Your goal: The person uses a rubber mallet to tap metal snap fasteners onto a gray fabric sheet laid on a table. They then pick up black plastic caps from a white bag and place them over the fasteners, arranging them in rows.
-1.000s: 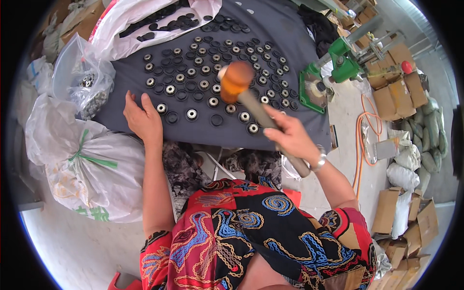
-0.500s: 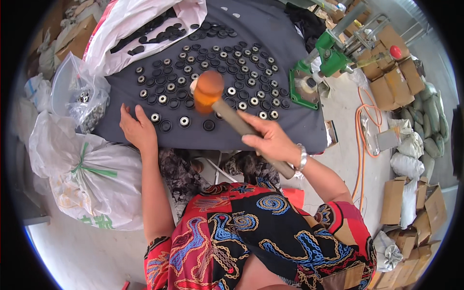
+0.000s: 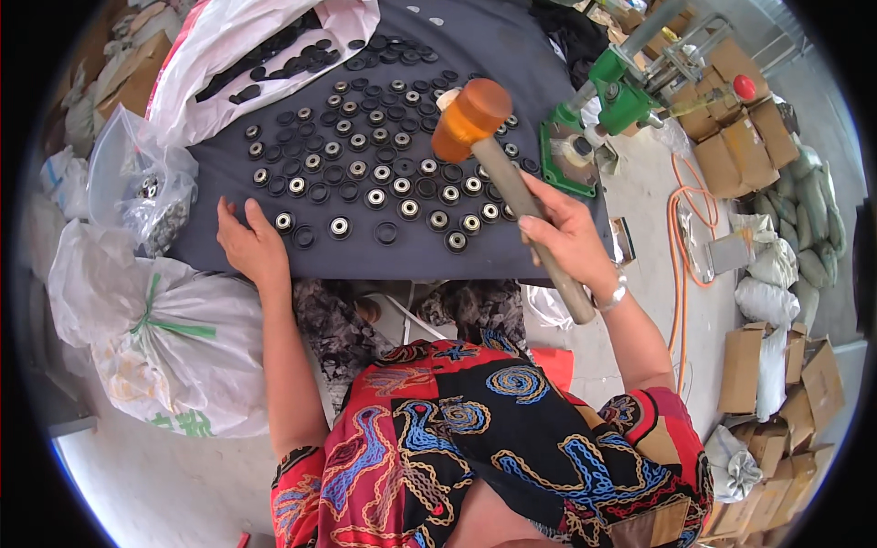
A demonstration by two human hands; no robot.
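My right hand (image 3: 571, 233) grips the brown handle of a mallet (image 3: 475, 114), whose amber-orange head is raised over the right part of a dark cloth-covered table (image 3: 365, 263). Below and around it lie rows of black rings (image 3: 376, 232), many with a shiny metal bearing (image 3: 340, 226) seated in the middle. The mallet head hides some of them. At the table's left side, my left hand (image 3: 254, 245) holds nothing, its fingers apart, close to the leftmost bearings.
A green hand press (image 3: 566, 151) stands at the table's right edge. White sacking (image 3: 183, 114) with loose black parts lies at the far left. A clear bag of metal pieces (image 3: 164, 215) and a tied white sack (image 3: 183, 338) sit left. Beyond the press, an orange hose (image 3: 674, 219) crosses the floor.
The mallet has risen and swung to the right with my right hand, uncovering bearings in the middle rows. My left hand stays nearly in place, still open.
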